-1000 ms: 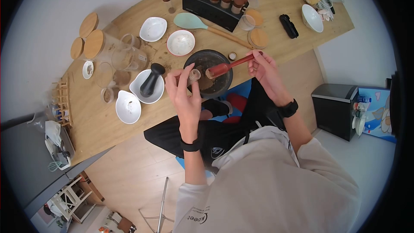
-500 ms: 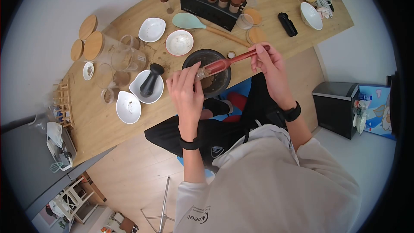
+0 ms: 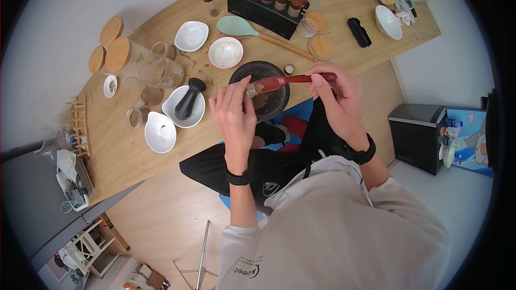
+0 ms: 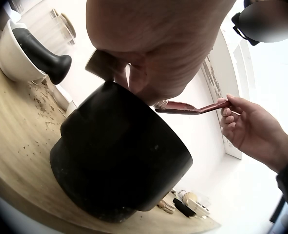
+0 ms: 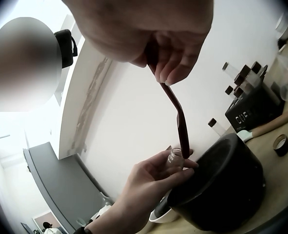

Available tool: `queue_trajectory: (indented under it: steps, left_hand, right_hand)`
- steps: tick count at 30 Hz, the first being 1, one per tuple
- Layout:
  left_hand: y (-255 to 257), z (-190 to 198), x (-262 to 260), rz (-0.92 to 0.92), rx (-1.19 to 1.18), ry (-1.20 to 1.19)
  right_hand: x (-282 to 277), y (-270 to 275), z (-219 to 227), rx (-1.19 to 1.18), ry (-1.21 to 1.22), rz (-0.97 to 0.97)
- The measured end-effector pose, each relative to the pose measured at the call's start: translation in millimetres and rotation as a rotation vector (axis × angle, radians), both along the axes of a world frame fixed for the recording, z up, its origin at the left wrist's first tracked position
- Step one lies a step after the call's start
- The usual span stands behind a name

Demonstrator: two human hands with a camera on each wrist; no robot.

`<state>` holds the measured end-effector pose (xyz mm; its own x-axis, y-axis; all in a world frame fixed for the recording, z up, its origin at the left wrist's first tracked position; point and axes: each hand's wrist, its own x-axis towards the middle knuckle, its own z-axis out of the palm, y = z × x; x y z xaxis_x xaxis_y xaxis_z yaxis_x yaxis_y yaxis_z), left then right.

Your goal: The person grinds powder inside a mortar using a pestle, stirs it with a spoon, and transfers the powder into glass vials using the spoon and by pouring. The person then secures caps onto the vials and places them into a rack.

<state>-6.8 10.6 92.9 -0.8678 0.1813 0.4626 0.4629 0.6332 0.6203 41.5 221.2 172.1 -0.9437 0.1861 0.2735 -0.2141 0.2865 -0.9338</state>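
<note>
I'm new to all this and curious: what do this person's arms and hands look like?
The left hand and right hand wear no gloves, just black wristbands. Loose, pale sleeves stop well short of these bands, and dark lettering marks the shirt's left side.

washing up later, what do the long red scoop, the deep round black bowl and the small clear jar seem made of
Long red scoop: probably glossy plastic, by its even colour and sheen; lacquered wood is possible.
Deep round black bowl: matt stone or cast iron, perhaps, by its thick, dull rim.
Small clear jar: likely smooth glass, see-through with bright glints.
</note>
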Motion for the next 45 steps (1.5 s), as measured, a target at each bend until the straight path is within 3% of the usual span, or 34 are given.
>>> queue_trajectory:
  steps: [15,18,20,21,23,36,42,45]
  left_hand:
    - [-1.2,-2.2,0.9,0.007,0.014,-0.023]
    - [-1.9,0.4,2.8,-0.005,0.173,-0.046]
    - [2.8,3.8,5.9,0.008,0.569,-0.197]
    - [5.3,5.7,7.1,0.010,0.570,-0.198]
    - [10.3,8.5,6.8,0.034,0.875,-0.265]
    - [-2.3,5.6,8.8,0.068,0.934,-0.271]
    - [-18.2,-12.6,4.6,0.176,0.633,-0.342]
    - [-17.9,-20.2,2.7,0.176,0.480,-0.248]
  right_hand:
    - [4.2,2.4,-5.5,-0.172,-0.029,-0.059]
    - [1.6,5.1,-8.3,-0.142,-0.033,-0.088]
    - [1.0,7.2,-11.8,-0.100,-0.047,-0.087]
    - [1.7,7.3,-12.8,-0.100,-0.049,-0.085]
    - [2.0,7.7,-13.6,-0.061,-0.107,-0.060]
    - [-11.1,-6.7,-14.5,0.169,-0.114,0.078]
    - [-25.4,-15.7,-13.1,0.283,-0.106,0.294]
    - [-30.6,-16.2,-4.6,0.372,-0.068,0.359]
